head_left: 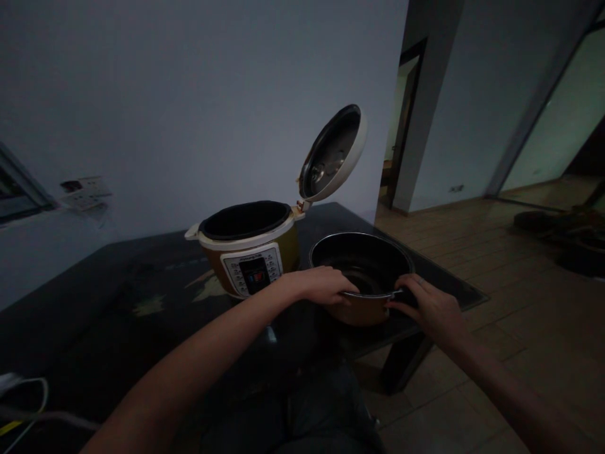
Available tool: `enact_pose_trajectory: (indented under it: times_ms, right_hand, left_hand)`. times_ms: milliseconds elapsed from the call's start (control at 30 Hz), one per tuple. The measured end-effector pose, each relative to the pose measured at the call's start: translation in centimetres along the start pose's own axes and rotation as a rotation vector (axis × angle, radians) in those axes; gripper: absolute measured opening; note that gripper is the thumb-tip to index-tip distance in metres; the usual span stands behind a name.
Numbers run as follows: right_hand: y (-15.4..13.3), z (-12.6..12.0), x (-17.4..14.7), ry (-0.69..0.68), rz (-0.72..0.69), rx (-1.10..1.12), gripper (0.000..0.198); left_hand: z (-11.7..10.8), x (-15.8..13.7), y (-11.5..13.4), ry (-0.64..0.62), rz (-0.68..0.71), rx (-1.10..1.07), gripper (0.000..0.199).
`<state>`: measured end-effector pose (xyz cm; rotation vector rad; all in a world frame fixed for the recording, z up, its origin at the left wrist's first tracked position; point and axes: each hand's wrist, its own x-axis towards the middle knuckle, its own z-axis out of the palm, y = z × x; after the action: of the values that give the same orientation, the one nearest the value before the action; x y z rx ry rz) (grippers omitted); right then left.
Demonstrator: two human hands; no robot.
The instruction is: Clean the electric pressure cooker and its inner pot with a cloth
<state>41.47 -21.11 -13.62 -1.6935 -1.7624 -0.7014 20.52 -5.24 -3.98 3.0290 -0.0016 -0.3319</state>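
Observation:
A round cooking pot (362, 310), dark inside and orange-brown outside, is at the table's right end. My left hand (328, 285) grips its near rim, fingers outside and thumb over the edge. On the right, my right hand (428, 306) is closed around the rim by the pot's dark handle, most of which the hand hides. Left of the pot stands an electric pressure cooker (255, 252) with a white rim and a control panel (254, 271) facing me. Its lid (334, 154) is raised on the hinge at the right, showing the dark underside.
The black table (155, 340) has pale worn patches and meets a plain wall (212, 94) behind. A white cable (35, 381) lies at the lower left. Past the table's right edge is tiled floor (510, 353), with dark items (562, 221) farther off and a doorway (401, 120).

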Motion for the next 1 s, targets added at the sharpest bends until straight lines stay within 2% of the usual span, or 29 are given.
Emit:
enact_pose_trajectory:
  times_ms: [567,1000]
  right_hand:
    - [0.1,0.0,-0.1,0.008,-0.02,-0.024,0.045]
    - [0.7,1.0,-0.7,0.007,0.046,0.041,0.053]
  left_hand:
    - [0.6,-0.1,0.0,0.048,-0.048,0.044,0.025]
    - [2.6,-1.1,1.7,0.255,-0.215,0.164,0.021]
